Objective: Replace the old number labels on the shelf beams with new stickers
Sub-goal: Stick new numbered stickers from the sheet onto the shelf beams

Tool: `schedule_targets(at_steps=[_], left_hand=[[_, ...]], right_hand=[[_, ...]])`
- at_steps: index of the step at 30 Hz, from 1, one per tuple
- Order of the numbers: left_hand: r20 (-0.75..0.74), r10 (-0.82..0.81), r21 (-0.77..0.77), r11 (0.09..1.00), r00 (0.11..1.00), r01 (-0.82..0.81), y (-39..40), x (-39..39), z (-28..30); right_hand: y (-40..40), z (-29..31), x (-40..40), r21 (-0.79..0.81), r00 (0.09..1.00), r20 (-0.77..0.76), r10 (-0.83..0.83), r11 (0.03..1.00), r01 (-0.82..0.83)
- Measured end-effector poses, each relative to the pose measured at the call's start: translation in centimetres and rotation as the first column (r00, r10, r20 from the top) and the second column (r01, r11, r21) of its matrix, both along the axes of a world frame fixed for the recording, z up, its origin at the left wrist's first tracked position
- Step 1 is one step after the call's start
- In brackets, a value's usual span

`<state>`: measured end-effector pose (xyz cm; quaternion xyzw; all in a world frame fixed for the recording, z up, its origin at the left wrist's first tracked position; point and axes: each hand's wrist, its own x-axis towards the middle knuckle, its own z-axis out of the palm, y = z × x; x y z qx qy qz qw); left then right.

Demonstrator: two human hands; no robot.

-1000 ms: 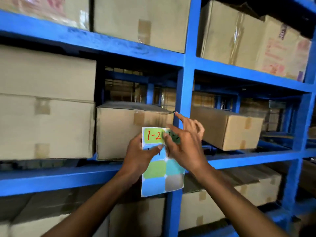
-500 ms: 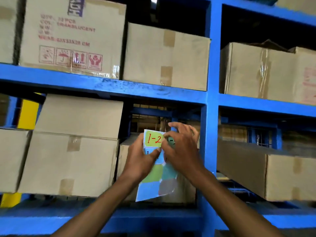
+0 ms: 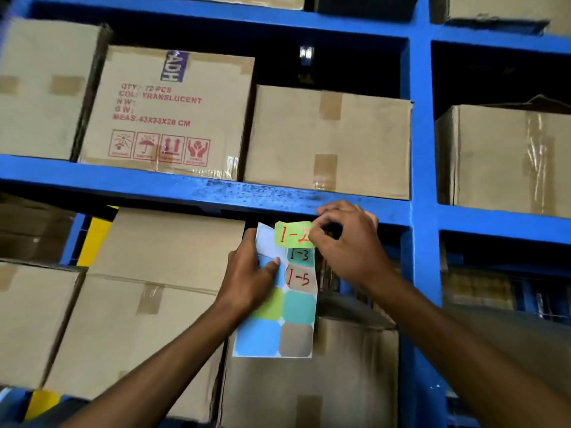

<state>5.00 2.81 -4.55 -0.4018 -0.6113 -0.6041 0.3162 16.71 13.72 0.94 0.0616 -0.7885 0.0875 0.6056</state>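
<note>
My left hand (image 3: 250,279) grips a sticker sheet (image 3: 278,322) of coloured squares by its upper left part, thumb pressed on it. Two stickers on the sheet read 1-3 and 1-5. My right hand (image 3: 346,242) pinches a green sticker (image 3: 292,234) marked 1-2 in red, peeled off the sheet and lifted at the sheet's top right; bare white backing shows where it sat. Just above both hands runs a blue shelf beam (image 3: 216,189), scuffed dark along its face. No old label is visible on it.
Cardboard boxes (image 3: 327,140) fill the shelf above the beam and the shelf below (image 3: 148,291). A blue upright post (image 3: 423,180) stands right of my hands. A yellow post (image 3: 92,239) shows behind the boxes at left.
The view has tilted up to the higher beam. Both hands rose with the sheet, and my right hand has peeled the green 1-2 sticker off it, exposing 1-3 and 1-5.
</note>
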Motion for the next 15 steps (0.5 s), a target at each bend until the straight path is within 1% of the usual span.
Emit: schedule_targets(at_steps=[2, 4, 6, 9, 15], left_hand=[[0.011, 0.005, 0.009, 1.000, 1.000, -0.005, -0.6, -1.7, 0.6], [-0.007, -0.015, 0.008, 1.000, 1.000, 0.016, -1.1, -2.8, 1.2], [-0.047, -0.034, -0.059, 0.998, 0.998, 0.031, -1.8, -4.3, 1.8], [-0.145, -0.016, -0.180, 0.984, 0.989, -0.011, -2.8, -6.7, 2.9], [-0.239, -0.055, -0.266, 0.964, 0.970, -0.010, -3.8, -8.9, 5.0]], right_hand=[[0.0, 1.1, -1.2, 0.010, 1.000, -0.012, 0.012, 1.000, -0.012], [0.1, 2.2, -2.4, 0.003, 1.000, -0.023, -0.012, 1.000, 0.012], [0.0, 3.5, -4.2, -0.001, 0.997, -0.051, -0.053, 0.999, 0.053], [-0.6, 5.5, -7.0, 0.013, 0.988, -0.063, -0.138, 0.990, 0.139], [-1.0, 7.9, -10.4, 0.058, 0.963, -0.023, -0.267, 0.962, 0.268]])
